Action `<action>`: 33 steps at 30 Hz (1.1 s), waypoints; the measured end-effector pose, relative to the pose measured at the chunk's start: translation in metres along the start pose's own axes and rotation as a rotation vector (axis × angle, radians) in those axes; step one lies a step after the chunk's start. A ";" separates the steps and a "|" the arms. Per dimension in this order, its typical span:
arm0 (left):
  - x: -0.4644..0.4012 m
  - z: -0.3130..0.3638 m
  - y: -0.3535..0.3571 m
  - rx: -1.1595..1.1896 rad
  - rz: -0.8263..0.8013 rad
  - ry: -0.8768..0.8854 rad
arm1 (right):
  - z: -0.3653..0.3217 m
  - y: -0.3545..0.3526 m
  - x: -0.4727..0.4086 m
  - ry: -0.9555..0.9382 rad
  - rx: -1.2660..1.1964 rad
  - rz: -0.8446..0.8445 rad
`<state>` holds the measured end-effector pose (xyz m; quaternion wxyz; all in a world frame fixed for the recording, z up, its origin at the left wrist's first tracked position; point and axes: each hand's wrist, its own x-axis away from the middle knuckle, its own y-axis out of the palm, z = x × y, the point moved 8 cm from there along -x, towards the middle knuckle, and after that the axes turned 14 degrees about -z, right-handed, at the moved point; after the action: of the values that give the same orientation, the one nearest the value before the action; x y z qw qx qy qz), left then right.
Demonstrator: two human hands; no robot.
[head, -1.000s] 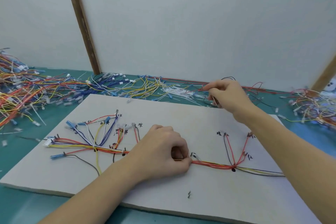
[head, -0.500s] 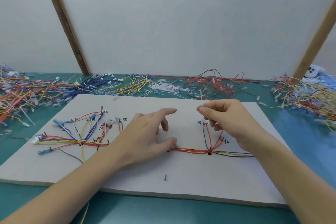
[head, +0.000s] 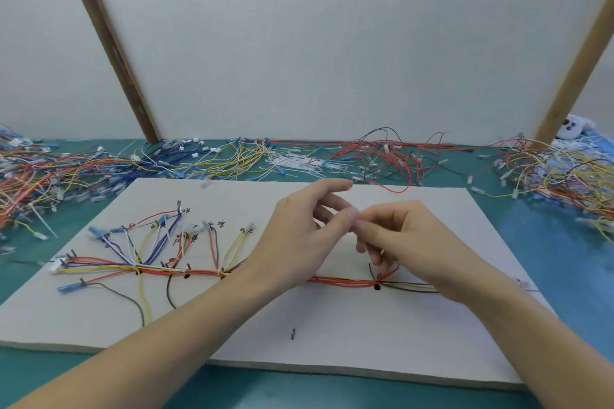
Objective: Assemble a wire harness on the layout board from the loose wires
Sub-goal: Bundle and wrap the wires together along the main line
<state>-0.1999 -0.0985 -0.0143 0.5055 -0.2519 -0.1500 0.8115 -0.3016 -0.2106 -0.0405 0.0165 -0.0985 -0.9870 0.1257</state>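
Both hands meet above mid-board: left hand [head: 299, 236] and right hand [head: 398, 236] look pinched fingertip-to-fingertip on smth tiny, can't tell what. Multicoloured wire harness [head: 206, 272] runs left–right across pale layout board [head: 365, 342], directly under hands, nearer front edge.

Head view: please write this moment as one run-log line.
left hand: fingertips meet right hand above layout board | held item: unclear | wire harness: lying on board

The wire harness [head: 159, 271] lies across the layout board [head: 349, 335]; loose wires [head: 252, 159] heap behind it, against the far wall [head: 332, 43].
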 end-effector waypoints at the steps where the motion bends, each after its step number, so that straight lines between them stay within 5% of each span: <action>1: -0.003 -0.002 0.004 0.081 0.015 0.001 | 0.000 0.003 0.002 0.004 0.046 -0.015; 4: -0.002 -0.013 0.007 0.270 0.063 0.014 | 0.001 0.005 0.005 -0.017 0.213 -0.021; 8: 0.003 -0.031 0.002 0.441 0.100 -0.016 | -0.001 -0.007 0.007 -0.061 0.134 0.075; 18: 0.010 -0.031 -0.002 0.424 0.167 0.032 | 0.002 -0.022 0.011 -0.164 -0.314 0.109; 33: 0.016 -0.022 0.004 0.326 0.112 0.035 | 0.002 -0.018 0.011 -0.225 -0.454 0.125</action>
<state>-0.1959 -0.0864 -0.0386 0.4964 -0.1887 0.0067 0.8473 -0.3164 -0.2259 -0.0381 -0.1239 -0.1458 -0.9776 -0.0882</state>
